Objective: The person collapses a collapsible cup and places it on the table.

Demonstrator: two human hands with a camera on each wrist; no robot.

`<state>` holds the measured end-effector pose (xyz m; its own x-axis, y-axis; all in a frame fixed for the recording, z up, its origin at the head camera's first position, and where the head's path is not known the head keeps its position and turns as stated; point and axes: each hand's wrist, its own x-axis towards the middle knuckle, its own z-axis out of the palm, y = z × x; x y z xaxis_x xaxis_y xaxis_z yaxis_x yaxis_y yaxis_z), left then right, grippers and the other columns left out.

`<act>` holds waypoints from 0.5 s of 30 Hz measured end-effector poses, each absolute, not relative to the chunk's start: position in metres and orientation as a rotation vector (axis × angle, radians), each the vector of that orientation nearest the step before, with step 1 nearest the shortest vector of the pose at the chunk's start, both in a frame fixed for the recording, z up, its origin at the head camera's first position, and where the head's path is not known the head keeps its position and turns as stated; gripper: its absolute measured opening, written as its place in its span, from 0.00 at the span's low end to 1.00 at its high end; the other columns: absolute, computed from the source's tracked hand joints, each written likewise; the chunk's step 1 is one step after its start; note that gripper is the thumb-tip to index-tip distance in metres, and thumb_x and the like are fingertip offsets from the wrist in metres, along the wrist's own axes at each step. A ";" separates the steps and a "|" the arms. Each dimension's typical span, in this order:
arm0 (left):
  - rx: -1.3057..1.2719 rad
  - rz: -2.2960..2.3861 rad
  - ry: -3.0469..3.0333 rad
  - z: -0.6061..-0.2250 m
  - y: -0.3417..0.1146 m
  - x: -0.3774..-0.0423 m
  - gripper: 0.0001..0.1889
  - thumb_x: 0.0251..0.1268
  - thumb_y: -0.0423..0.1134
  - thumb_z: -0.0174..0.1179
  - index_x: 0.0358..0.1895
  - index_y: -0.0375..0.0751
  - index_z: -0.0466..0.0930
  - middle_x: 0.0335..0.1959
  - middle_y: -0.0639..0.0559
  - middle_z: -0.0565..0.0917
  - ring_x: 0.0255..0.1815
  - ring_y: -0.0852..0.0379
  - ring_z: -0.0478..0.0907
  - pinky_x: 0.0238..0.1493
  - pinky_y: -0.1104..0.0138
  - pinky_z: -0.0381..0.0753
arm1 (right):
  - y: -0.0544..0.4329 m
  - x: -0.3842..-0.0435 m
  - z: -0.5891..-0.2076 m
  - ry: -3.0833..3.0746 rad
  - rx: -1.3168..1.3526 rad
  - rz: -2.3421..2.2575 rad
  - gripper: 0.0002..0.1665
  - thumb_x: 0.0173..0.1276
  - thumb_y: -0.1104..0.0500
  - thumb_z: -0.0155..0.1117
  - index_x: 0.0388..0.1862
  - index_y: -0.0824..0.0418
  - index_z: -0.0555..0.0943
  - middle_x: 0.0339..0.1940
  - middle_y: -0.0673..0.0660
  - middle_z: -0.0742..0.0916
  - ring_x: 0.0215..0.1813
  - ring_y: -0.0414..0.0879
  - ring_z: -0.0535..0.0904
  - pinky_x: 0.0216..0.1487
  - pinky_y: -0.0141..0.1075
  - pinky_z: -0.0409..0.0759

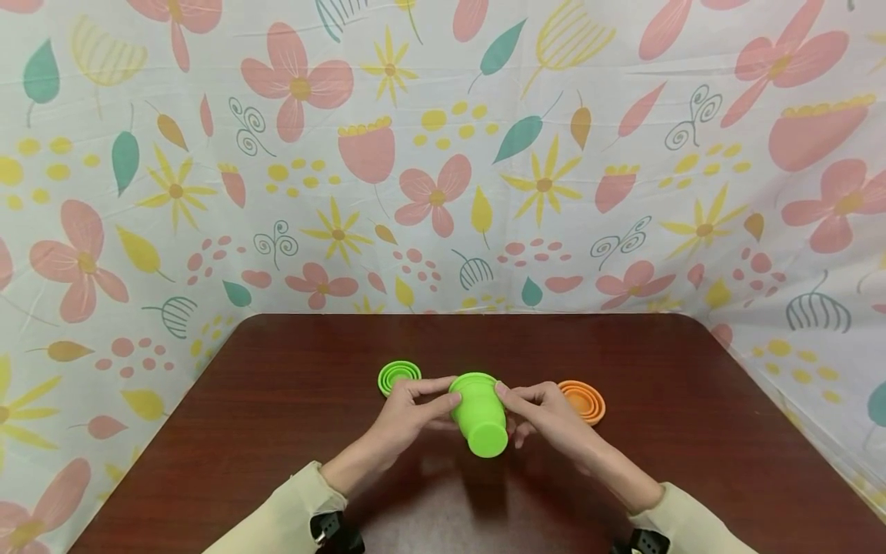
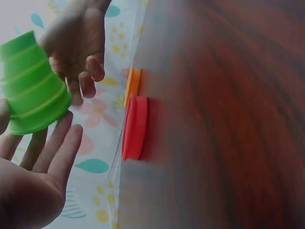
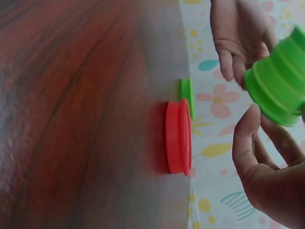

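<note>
A bright green collapsible cup (image 1: 479, 408), drawn out to full height with ringed walls, is held above the table between both hands. Its round base tilts toward the head camera, and its wider rim points away. My left hand (image 1: 408, 409) pinches the rim side with thumb and fingers. On the other side, my right hand (image 1: 554, 419) grips near the rim with the thumb on top; some of its fingers are hidden behind the cup in the head view. Both wrist views show the cup's ridged side (image 2: 33, 86) off the tabletop.
A flattened green cup (image 1: 399, 375) lies beyond the left hand, and a flattened orange cup (image 1: 583, 402) beyond the right. A red flattened cup (image 3: 178, 137) shows in both wrist views. The dark wooden table (image 1: 291, 423) meets a flower-patterned cloth (image 1: 436, 254) behind.
</note>
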<state>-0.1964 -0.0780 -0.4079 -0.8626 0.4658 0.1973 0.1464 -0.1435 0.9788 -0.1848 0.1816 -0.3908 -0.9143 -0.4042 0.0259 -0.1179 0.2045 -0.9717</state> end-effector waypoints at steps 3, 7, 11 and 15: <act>0.626 2.098 1.879 -0.407 -0.078 -0.196 0.23 0.76 0.37 0.65 0.69 0.29 0.79 0.57 0.35 0.86 0.36 0.51 0.91 0.49 0.48 0.90 | 0.179 -0.183 -0.392 2.209 -0.510 -1.830 0.27 0.85 0.47 0.57 0.39 0.69 0.88 0.29 0.60 0.84 0.29 0.48 0.82 0.33 0.44 0.89; 0.595 2.080 1.854 -0.407 -0.080 -0.195 0.23 0.76 0.39 0.66 0.68 0.29 0.80 0.55 0.36 0.87 0.33 0.52 0.91 0.47 0.51 0.91 | 0.178 -0.181 -0.393 2.172 -0.535 -1.891 0.23 0.84 0.50 0.59 0.45 0.70 0.87 0.32 0.58 0.85 0.30 0.47 0.82 0.36 0.45 0.89; 0.557 2.076 1.831 -0.407 -0.080 -0.195 0.23 0.75 0.39 0.66 0.67 0.31 0.81 0.51 0.38 0.89 0.32 0.52 0.90 0.46 0.51 0.91 | 0.178 -0.180 -0.394 2.123 -0.559 -1.945 0.21 0.83 0.53 0.60 0.53 0.72 0.85 0.33 0.58 0.85 0.30 0.46 0.82 0.36 0.46 0.89; 0.515 2.084 1.817 -0.407 -0.080 -0.196 0.22 0.73 0.39 0.67 0.65 0.31 0.82 0.47 0.39 0.90 0.30 0.53 0.90 0.45 0.50 0.91 | 0.177 -0.179 -0.395 2.064 -0.554 -1.985 0.21 0.82 0.55 0.61 0.53 0.74 0.84 0.32 0.57 0.84 0.29 0.46 0.81 0.34 0.42 0.88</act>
